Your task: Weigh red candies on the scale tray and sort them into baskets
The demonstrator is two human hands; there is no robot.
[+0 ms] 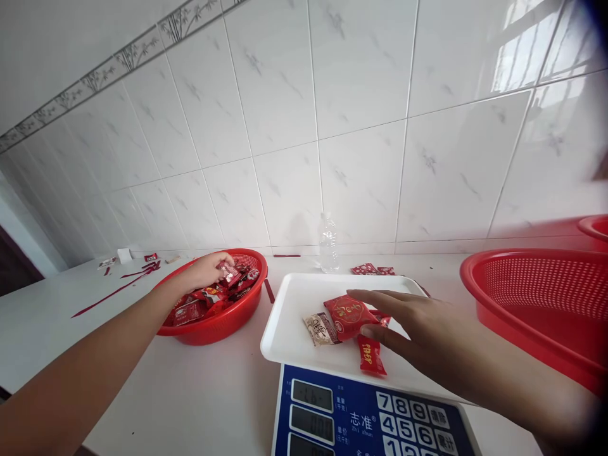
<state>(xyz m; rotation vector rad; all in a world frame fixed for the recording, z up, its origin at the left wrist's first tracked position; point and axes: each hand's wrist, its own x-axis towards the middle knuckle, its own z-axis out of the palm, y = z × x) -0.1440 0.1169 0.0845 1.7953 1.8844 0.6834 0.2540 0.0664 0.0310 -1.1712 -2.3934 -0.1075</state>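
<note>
My left hand [209,269] reaches into a red plastic basket [213,332] on the left, its fingers closed on a small red-and-white snack packet [230,273]. Beneath it lie several more packets, mostly red. Over the white tray [289,345] of a weighing scale, my right hand [403,316] is open, thumb apart from the fingers. Those fingertips are at the edge of a large red packet [349,316]. Beside that packet are a cream-and-brown packet [319,330] and a narrow red one [370,356]. Another red packet is partly hidden under my right hand.
The scale's blue keypad panel [354,405] faces me. Behind the tray stands a clear plastic bottle [328,244] near the tiled wall [285,126]. A second red basket [494,310] is at right. Red ribbon [114,297] and scraps lie on the white table [128,380].
</note>
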